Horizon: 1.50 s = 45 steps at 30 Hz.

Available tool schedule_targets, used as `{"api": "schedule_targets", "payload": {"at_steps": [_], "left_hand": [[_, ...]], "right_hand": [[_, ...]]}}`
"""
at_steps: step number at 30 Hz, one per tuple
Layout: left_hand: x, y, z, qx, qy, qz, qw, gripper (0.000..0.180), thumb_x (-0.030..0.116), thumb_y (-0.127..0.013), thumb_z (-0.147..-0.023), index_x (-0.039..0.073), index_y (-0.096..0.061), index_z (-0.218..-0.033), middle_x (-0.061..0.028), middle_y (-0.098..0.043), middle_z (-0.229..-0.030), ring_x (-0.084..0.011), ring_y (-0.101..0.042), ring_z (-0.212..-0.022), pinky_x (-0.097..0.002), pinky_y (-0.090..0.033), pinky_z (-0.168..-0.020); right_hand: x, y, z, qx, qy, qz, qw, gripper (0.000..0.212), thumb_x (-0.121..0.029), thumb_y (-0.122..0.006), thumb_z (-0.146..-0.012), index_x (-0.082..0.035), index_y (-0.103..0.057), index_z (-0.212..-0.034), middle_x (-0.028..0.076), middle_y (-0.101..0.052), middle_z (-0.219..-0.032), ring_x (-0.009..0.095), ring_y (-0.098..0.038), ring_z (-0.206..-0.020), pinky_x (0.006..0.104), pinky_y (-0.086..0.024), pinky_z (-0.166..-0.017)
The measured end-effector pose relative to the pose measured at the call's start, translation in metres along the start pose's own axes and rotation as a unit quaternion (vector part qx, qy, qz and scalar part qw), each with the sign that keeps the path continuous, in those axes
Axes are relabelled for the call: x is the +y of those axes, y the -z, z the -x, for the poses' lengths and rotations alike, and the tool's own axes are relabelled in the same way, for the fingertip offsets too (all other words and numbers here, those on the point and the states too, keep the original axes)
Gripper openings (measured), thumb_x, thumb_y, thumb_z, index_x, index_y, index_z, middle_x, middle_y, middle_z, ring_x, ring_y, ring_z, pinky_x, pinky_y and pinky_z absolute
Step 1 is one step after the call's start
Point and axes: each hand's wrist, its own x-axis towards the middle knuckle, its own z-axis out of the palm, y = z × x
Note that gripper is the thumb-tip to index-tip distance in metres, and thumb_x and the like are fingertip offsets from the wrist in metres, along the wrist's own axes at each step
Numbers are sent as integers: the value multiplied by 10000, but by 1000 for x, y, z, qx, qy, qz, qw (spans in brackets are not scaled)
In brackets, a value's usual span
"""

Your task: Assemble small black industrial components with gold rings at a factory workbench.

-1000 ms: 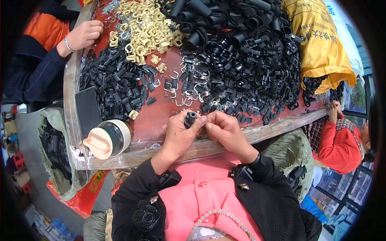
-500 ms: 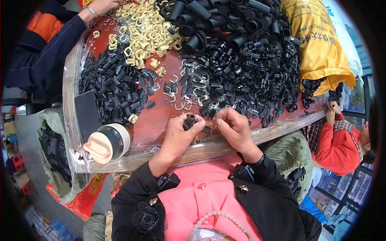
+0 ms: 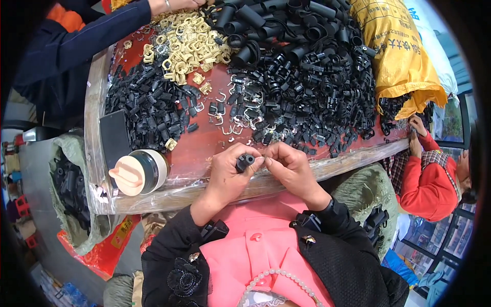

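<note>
Over the table's near edge, my left hand (image 3: 229, 169) is wrapped round a black plastic part (image 3: 245, 161) with a round, hollow end facing up. My right hand (image 3: 291, 171) is beside it, thumb and forefinger pinched close to the part's side. Whatever lies between those fingertips is too small to make out. Beyond my hands, bent metal wire clips (image 3: 228, 130) lie scattered among small black pieces (image 3: 252, 113).
Past the clips are heaps of black fittings (image 3: 327, 87), black tubes (image 3: 253, 15) and cream plastic rings (image 3: 186, 43). A lidded jar (image 3: 138, 174) and a dark phone (image 3: 114, 139) sit at the left edge. A yellow sack (image 3: 404, 56) stands right. Co-workers' arms reach in at both sides.
My right hand has moved left, its fingertips now right beside the black part. The part's hollow end has tilted toward me. The co-worker's arm at upper left has shifted right.
</note>
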Motion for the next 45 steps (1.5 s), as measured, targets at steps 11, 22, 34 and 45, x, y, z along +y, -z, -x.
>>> {"api": "schedule_targets", "payload": {"at_steps": [11, 22, 34, 45], "left_hand": [[11, 6, 25, -39, 211, 223, 951, 143, 168, -575, -804, 25, -565, -792, 15, -510, -590, -36, -451, -499, -172, -339, -442], [8, 14, 31, -71, 301, 575, 757, 260, 167, -512, -834, 33, -457, -1050, -25, -534, -815, -80, -486, -605, -175, -379, -526], [-20, 15, 41, -110, 292, 532, 787, 334, 217, -452, -880, 15, -404, -1142, -65, -552, -955, -136, -570, -813, -227, -467, -673], [-4, 13, 50, -121, 300, 405, 855, 335, 182, -439, -883, -30, -427, -1143, -76, -538, -1011, -141, -549, -900, -270, -474, -790]], "right_hand": [[-13, -14, 18, 33, 220, 236, 946, 63, -10, -561, -744, 2, -507, -773, 91, -523, -684, 200, -521, -571, 279, -410, -509], [-6, -14, 16, 14, 203, 185, 961, 91, 34, -575, -690, -5, -513, -746, 77, -491, -652, 198, -460, -535, 260, -370, -497], [-6, -16, 4, -1, 340, 369, 865, 176, -5, -633, -588, -22, -553, -743, 90, -506, -913, 263, -467, -881, 338, -347, -731], [-7, -22, 5, -71, 318, 379, 866, 133, -40, -635, -532, -48, -532, -617, 56, -509, -910, 276, -449, -968, 364, -329, -771]]}}
